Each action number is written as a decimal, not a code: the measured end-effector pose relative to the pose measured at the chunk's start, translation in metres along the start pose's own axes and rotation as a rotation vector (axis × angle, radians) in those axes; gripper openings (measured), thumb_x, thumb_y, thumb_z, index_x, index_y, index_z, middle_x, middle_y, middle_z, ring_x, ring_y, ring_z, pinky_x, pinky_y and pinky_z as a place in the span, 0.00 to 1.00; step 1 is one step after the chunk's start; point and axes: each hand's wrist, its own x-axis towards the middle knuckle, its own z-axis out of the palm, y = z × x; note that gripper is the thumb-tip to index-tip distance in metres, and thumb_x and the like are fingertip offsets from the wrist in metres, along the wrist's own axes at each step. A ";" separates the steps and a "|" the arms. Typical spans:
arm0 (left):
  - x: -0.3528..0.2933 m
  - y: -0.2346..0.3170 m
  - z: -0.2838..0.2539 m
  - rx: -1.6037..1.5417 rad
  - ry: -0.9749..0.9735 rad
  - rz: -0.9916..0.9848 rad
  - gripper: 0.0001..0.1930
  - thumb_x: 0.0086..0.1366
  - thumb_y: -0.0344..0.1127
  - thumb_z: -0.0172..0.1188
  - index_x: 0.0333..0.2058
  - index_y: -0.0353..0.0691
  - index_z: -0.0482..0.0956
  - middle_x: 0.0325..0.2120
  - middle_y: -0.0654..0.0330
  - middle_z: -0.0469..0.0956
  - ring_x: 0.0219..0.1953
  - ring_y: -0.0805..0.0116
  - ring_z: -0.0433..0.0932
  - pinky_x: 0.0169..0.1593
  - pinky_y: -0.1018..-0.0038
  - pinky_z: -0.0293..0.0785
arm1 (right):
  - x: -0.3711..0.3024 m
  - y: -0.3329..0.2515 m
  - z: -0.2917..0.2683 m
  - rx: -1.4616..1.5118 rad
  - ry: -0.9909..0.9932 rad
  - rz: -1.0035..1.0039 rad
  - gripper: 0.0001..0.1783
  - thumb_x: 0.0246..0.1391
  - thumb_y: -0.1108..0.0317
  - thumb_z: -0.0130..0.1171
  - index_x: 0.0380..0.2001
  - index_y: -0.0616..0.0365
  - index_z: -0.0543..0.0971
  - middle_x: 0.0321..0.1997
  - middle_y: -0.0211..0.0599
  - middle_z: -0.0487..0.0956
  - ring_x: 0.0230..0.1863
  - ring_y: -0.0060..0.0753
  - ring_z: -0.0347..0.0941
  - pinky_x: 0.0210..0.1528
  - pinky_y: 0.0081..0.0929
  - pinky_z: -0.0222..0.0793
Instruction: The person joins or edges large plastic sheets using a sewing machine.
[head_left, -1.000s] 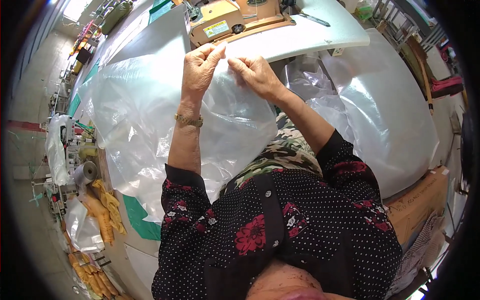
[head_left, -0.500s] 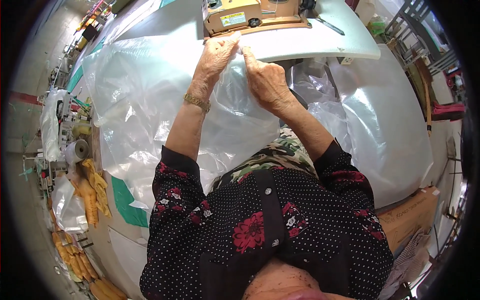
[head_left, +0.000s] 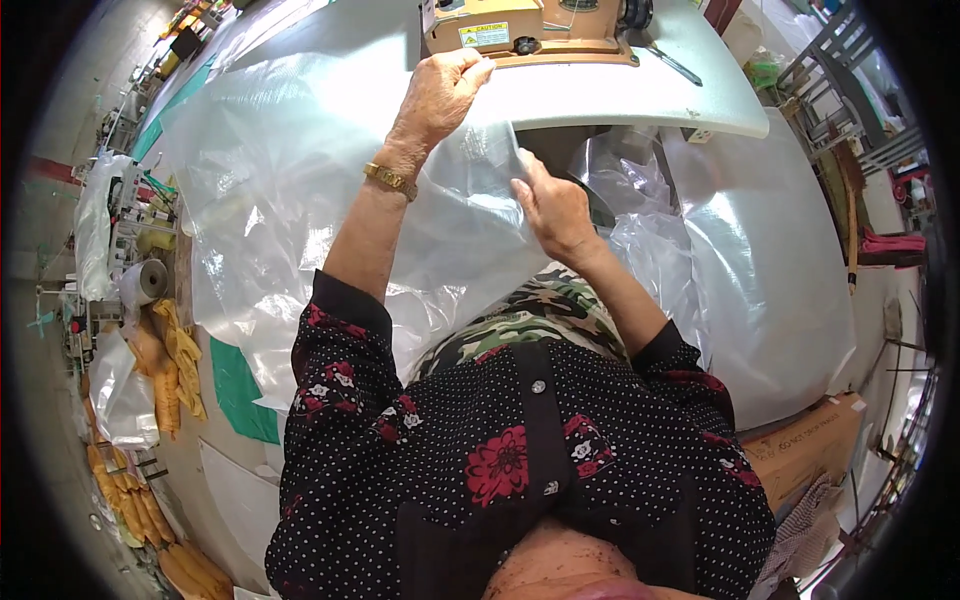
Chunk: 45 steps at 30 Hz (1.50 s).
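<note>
A large clear plastic sheet [head_left: 270, 220] hangs in wrinkles over the table's front edge and across my lap. My left hand [head_left: 440, 98], with a gold watch at the wrist, is closed in a pinch at the sheet's upper edge, just in front of a tan sewing machine [head_left: 485, 32]. Glare blurs what lies between those fingertips. Lower and to the right, my right hand [head_left: 560, 208] grips the sheet's right edge between thumb and fingers. The edge runs slanting between the two hands.
The pale table [head_left: 620, 100] has a curved front edge. Behind it, right of the machine, lies a slim dark tool [head_left: 675, 66]. More plastic sheeting [head_left: 770, 260] drapes at the right, above a cardboard box [head_left: 810, 445]. Yellow-orange bundles [head_left: 130, 500] and a roll [head_left: 146, 282] are at the left.
My hands, together at the sheet's edge before, are now apart. The right hand has come down and toward me along the edge; the left has stayed near the machine.
</note>
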 end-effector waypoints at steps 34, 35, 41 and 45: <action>0.084 -0.045 -0.027 -0.455 -0.043 -0.464 0.14 0.65 0.41 0.59 0.25 0.37 0.79 0.23 0.73 0.72 0.27 0.83 0.65 0.32 0.81 0.64 | 0.170 -0.031 -0.009 -0.433 0.103 -0.144 0.27 0.50 0.74 0.53 0.53 0.80 0.67 0.23 0.44 0.81 0.26 0.41 0.82 0.28 0.32 0.76; 0.086 -0.049 -0.028 -0.454 -0.040 -0.462 0.14 0.65 0.41 0.59 0.25 0.37 0.79 0.23 0.73 0.72 0.27 0.83 0.65 0.32 0.81 0.64 | 0.171 -0.032 -0.009 -0.433 0.104 -0.147 0.27 0.50 0.74 0.53 0.53 0.80 0.67 0.23 0.44 0.81 0.26 0.41 0.82 0.28 0.32 0.76; 0.094 -0.043 -0.047 -0.182 -0.170 -0.103 0.11 0.66 0.37 0.58 0.27 0.37 0.78 0.25 0.73 0.73 0.29 0.85 0.66 0.35 0.83 0.66 | 0.173 -0.036 -0.029 -0.288 0.254 -0.178 0.16 0.62 0.67 0.50 0.50 0.64 0.72 0.22 0.43 0.80 0.24 0.38 0.81 0.26 0.32 0.74; 0.110 -0.013 -0.069 -0.305 -0.079 0.151 0.09 0.68 0.31 0.54 0.29 0.34 0.76 0.22 0.74 0.70 0.27 0.85 0.66 0.32 0.84 0.66 | 0.190 -0.012 -0.052 0.465 0.558 -0.460 0.09 0.60 0.71 0.53 0.41 0.60 0.79 0.28 0.41 0.81 0.29 0.42 0.78 0.31 0.32 0.72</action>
